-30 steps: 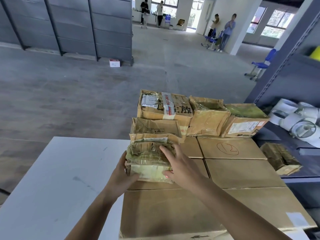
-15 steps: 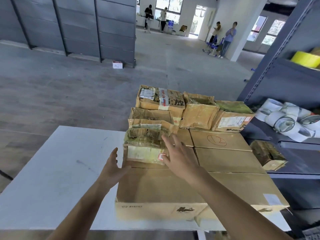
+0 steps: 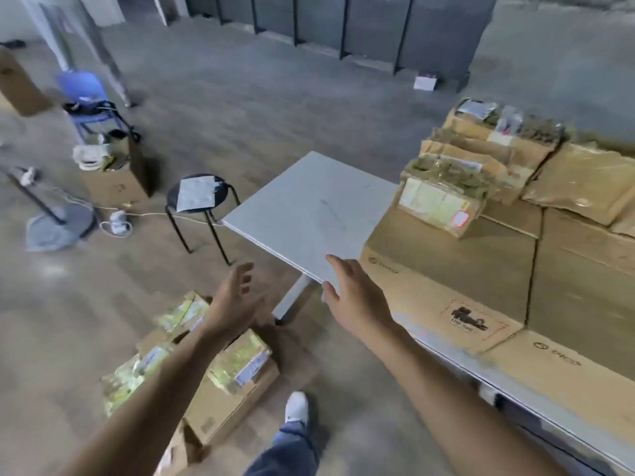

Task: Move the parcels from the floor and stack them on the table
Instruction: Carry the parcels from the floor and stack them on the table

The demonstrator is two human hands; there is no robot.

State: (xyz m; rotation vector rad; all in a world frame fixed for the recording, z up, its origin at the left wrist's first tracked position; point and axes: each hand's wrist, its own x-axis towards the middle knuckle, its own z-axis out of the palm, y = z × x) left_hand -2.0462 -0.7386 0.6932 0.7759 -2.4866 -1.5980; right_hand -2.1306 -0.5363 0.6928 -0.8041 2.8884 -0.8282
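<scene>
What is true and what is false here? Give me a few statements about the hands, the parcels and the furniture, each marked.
1. The left hand and right hand both hold nothing. True.
2. A black stool stands beside the white table. True.
3. Every parcel is already up on the table. False: several parcels lie on the floor near the person's feet.
4. The stool's seat is bare. False: a pale sheet lies on it.
</scene>
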